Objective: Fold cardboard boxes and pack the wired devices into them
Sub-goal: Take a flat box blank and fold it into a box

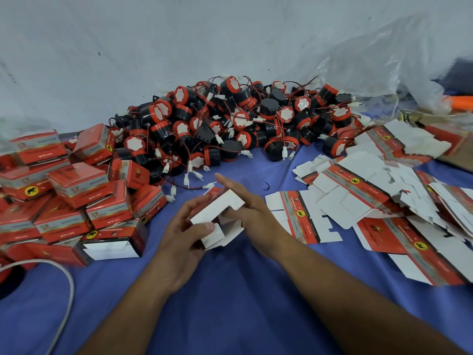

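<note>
A half-formed red and white cardboard box (216,216) sits between my hands above the blue cloth, its white flaps standing open. My left hand (185,237) grips its near left side, thumb on a flap and fingers curled around the far side. My right hand (252,208) lies against the box's right side with straight fingers, the index pointing away. A big heap of black and red round wired devices (230,124) with white connectors lies behind the box. Flat unfolded box blanks (371,196) are spread out on the right.
Several packed red boxes (71,196) are stacked at the left. The blue cloth (230,290) covers the table. A grey cable (64,285) curves at the lower left. Clear plastic sheeting (384,67) hangs at the back right, before a pale wall.
</note>
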